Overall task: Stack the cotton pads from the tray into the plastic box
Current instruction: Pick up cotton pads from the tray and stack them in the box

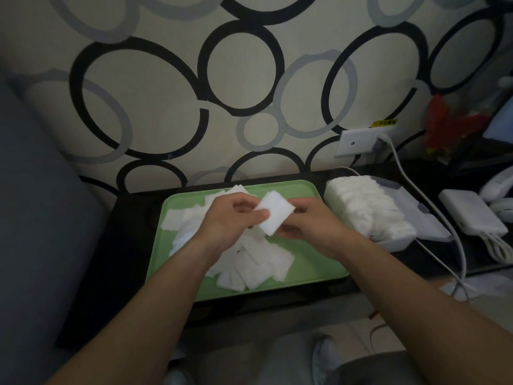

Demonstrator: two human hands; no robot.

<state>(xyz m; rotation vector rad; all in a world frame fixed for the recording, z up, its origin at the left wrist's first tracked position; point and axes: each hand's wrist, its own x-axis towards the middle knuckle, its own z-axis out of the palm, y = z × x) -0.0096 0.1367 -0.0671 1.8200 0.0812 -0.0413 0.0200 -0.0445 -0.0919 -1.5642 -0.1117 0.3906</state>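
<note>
Above the tray (316,261), left hand (230,218) and right hand (311,226) pinch diagonally-lying pads (273,212).

Loose cotton pads (249,259) lie on the tray (311,268); the plastic box (433,229) sits just right.

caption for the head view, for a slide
Left hand and right hand hold stacked cotton pads above the green tray, plastic box alongside.

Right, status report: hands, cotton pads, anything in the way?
Left hand, right hand both pinch a pad stack above tray. Loose pads left on tray. Box mostly full. Path clear.
</note>
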